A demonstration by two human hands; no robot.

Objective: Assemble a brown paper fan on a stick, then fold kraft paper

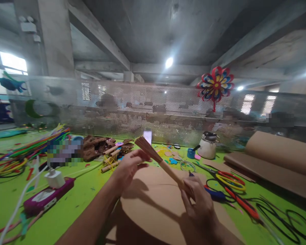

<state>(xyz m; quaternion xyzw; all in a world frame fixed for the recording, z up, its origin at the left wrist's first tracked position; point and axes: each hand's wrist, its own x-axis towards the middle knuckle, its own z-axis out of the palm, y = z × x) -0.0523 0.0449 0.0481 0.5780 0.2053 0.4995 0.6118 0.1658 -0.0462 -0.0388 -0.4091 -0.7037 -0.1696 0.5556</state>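
In the head view a small brush (172, 170), with a pale brown handle and a fan of darker bristles, slants up to the left. My right hand (200, 197) grips it by the lower end of the handle. Close to the bristles is my left hand (131, 166), its fingers curved and apart; whether a fingertip touches them I cannot tell. A sheet of brown cardboard (148, 200) with a rounded edge lies beneath both hands, crossed by their shadows.
On the green table (84, 197) lie a purple power strip (49, 197), bundled coloured strips (48, 143), brown crumpled material (95, 148), and rolled tubes (111, 166). Further right are a kettle-like pot (207, 145), scissors (219, 175), a red-handled tool with black cable (244, 204), and brown paper (277, 156).
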